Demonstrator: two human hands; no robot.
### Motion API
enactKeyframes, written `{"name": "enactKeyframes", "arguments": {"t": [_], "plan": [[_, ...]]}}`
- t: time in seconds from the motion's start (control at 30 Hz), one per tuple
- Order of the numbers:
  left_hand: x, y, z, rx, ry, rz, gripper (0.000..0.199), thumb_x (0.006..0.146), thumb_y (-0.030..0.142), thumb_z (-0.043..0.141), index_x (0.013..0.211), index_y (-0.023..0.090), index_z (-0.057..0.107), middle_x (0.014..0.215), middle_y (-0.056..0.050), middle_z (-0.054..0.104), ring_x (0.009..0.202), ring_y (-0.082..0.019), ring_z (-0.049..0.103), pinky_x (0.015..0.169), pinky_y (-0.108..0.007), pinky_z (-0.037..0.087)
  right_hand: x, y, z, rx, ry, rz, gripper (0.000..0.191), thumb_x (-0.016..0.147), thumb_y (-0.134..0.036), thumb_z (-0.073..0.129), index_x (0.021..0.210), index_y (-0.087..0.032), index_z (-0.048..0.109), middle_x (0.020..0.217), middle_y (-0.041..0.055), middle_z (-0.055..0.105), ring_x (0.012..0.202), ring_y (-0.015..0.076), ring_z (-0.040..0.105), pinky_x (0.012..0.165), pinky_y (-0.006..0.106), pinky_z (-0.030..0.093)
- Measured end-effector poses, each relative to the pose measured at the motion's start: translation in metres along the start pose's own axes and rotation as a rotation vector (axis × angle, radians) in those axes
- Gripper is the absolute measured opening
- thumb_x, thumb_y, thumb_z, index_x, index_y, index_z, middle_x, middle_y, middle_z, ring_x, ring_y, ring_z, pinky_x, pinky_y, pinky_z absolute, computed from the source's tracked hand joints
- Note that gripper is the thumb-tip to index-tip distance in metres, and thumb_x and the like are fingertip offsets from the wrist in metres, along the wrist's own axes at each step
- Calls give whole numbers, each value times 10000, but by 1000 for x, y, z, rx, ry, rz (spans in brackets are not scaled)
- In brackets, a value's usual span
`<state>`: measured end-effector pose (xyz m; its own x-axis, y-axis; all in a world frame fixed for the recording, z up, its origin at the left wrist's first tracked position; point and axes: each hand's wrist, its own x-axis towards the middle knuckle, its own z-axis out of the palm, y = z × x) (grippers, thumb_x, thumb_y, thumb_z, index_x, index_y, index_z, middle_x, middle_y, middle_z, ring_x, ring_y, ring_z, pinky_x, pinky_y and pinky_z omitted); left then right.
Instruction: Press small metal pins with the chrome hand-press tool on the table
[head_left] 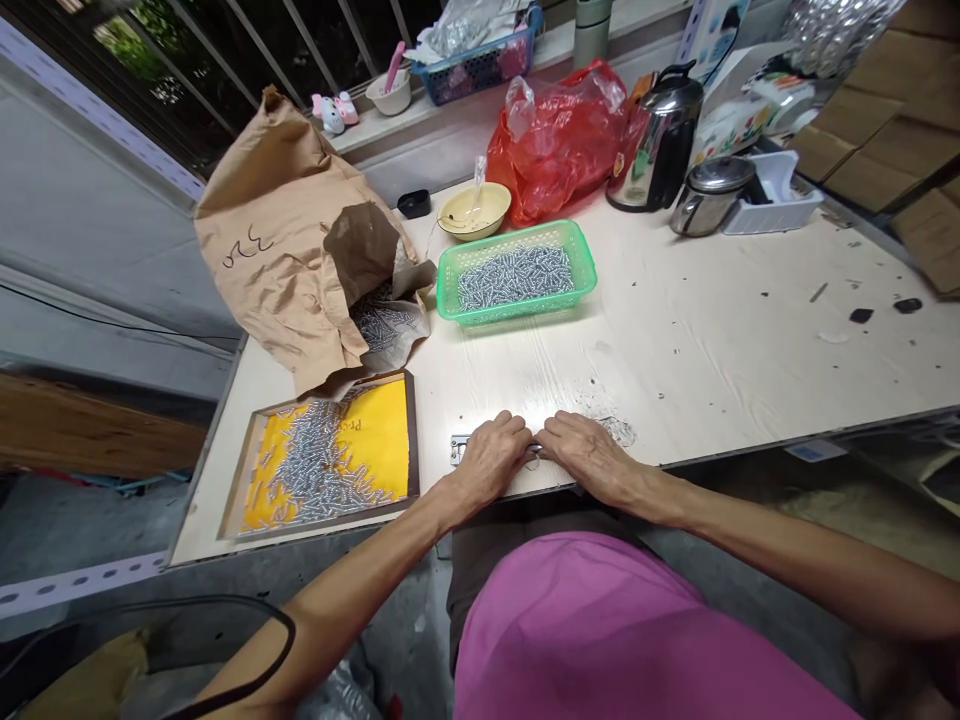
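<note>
L hand [493,452] & R hand [589,455] are being held close tog. at near edge of tabletop [712,350], fingers bent, fingertips almost meeting. Small metal part [535,449] is being touched betw. them; grip is being hidden by the fingers, so can't tell if either hand is clamped on it. Metal fixture [457,450] is being partly covered by L hand, its end being exposed at that hand's 9 o'clock. W/ hands taken as clock ctr: at 9, shallow tray [412,440] w/ yellow lining [384,415] is being seen, loose metal pins [307,460] being strewn over it. At 10, crumpled brown paper bag [277,190] is being supported by table, more pins being shown at its mouth. At 12, green basket [448,290] is being occupied by a layer of similar pins. Just beyond basket, approx 11:30, cream bowl [495,206] is being seen; red plastic bag [555,150] at 12. Kettle [673,135] is being seen at 1, steel pot [697,212] approx 1:30, white plastic tray [776,216] beside it at 2.
</note>
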<state>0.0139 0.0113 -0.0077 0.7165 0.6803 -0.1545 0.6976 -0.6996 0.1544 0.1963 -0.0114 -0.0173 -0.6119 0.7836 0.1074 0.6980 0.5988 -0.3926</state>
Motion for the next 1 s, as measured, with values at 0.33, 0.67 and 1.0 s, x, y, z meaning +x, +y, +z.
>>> {"name": "enactKeyframes", "arguments": {"t": [0.33,0.67,1.0], "plan": [[-22,14,11,-57,218,-100,352,896,282,532,1217,149,477,1270,-146,525,1193,-265,474,958,-428,465,-7,22,-3,52,70,-39,466,889,-450,528,1253,-165,474,1107,133,565,973,256,506,802,390,423],[-41,59,39,-272,367,-75,249,943,228,430,1159,172,541,1167,-103,626,1172,-224,540,1049,-465,423,36,51,1,-128,103,52,219,930,-267,464,873,-171,651,875,97,619,852,230,482,723,360,346],[-43,62,42,-334,360,-96,278,938,278,446,1125,122,581,1130,-118,642,1125,-229,571,1034,-409,428,76,-7,-3,-108,-59,-248,132,892,-241,551,961,-199,655,983,82,589,905,220,434,706,334,297]]}}
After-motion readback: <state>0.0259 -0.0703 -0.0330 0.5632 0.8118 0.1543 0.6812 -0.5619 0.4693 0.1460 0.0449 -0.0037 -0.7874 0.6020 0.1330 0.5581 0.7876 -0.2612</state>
